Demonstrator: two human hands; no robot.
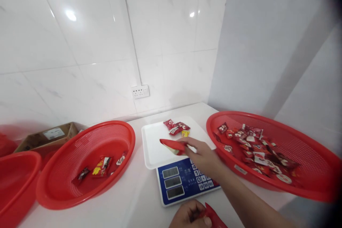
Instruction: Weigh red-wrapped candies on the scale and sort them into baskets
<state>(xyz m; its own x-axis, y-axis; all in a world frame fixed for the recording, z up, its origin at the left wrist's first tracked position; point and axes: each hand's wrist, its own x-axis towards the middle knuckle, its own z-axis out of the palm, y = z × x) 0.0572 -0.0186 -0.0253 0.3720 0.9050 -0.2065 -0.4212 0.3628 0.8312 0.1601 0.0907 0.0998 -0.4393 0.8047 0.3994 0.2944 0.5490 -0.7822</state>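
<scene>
My right hand point(199, 155) is closed on a red packet point(173, 146), held above the front part of the scale's white tray point(155, 151). Behind it on the tray lie a few dark red wrapped sweets point(177, 127) and a small yellow one point(185, 133). The scale's blue panel point(184, 180), with three displays and a keypad, faces me; my right hand and forearm cover part of it. My left hand point(191, 215), at the bottom edge in front of the scale, has its fingers closed on a red pouch point(213, 218).
A red basket point(267, 119) with many wrapped sweets stands on the right. Left of the scale is another red basket point(125, 128) holding several packets. Further left are a red container point(16, 188) and a cardboard box point(68, 133). A tiled wall with a socket point(140, 92) rises behind.
</scene>
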